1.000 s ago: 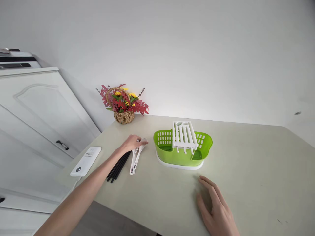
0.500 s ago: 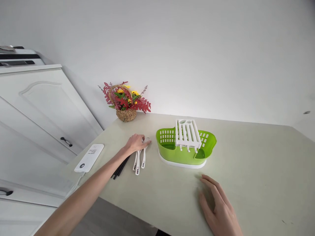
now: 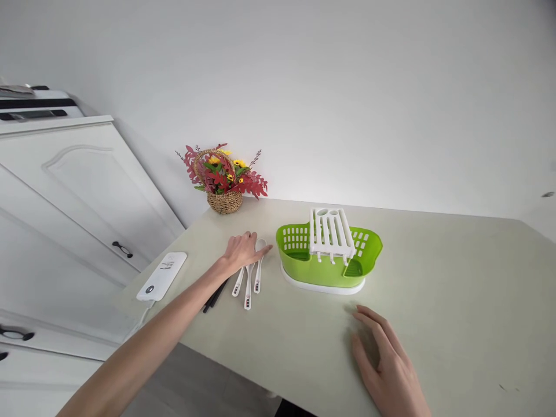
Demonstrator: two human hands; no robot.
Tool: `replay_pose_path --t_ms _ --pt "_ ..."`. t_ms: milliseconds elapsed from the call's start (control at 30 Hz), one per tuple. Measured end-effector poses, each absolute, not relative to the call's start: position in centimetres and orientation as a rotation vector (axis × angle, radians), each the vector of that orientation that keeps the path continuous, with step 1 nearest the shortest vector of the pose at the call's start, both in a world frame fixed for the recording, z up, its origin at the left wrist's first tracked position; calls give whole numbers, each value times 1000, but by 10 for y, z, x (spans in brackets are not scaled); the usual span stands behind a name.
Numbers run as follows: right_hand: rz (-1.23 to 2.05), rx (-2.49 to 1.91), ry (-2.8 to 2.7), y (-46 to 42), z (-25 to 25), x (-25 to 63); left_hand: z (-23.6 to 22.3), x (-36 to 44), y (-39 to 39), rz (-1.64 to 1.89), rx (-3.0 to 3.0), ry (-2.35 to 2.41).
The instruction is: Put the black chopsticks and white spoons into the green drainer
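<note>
My left hand [image 3: 243, 251] lies over the upper ends of three white spoons [image 3: 248, 289], its thumb stretched to the right and its fingers apart. Their handles point toward me, fanned out on the table; the hand hides most of the bowls. Dark chopsticks [image 3: 214, 297] lie just left of the spoons, partly under my forearm. My right hand [image 3: 386, 365] rests near the table's front, open with fingers loosely curved and nothing in it. Beyond it stands a green basket [image 3: 321, 271] on a white base, with a white slotted rack [image 3: 332, 233] with hooks across its middle.
A wicker basket of artificial flowers [image 3: 225, 201] stands at the back by the wall. On the left edge of the table [image 3: 452, 289] lies a white power strip or charger-like device [image 3: 163, 275] with a cable. White cabinets [image 3: 87, 191] adjoin the table's left side.
My left hand has shifted slightly to the right, its thumb reaching further out. The spoons beneath it are spread more evenly apart. My right hand has barely moved.
</note>
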State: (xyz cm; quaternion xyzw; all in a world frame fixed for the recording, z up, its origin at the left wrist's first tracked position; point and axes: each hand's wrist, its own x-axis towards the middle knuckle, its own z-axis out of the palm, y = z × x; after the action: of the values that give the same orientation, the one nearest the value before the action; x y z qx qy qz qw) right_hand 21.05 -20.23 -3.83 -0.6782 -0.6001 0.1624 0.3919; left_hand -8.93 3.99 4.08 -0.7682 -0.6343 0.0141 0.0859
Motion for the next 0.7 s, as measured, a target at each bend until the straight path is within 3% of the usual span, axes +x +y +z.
replay_pose_path --t_ms 167,300,500,700 --pt "410 -1700 -1534 -203 -42 212 90 -72 32 -527 -2310 -1764" --pt "427 -1680 -1539 -203 -43 211 141 -9 -15 -1129 -2493 -1317" --pt "418 -1677 -1548 -200 -46 215 129 78 -89 -846 -2643 -1057" --pt "405 -1647 -1582 -198 -49 217 105 75 -36 -707 -2601 -944"
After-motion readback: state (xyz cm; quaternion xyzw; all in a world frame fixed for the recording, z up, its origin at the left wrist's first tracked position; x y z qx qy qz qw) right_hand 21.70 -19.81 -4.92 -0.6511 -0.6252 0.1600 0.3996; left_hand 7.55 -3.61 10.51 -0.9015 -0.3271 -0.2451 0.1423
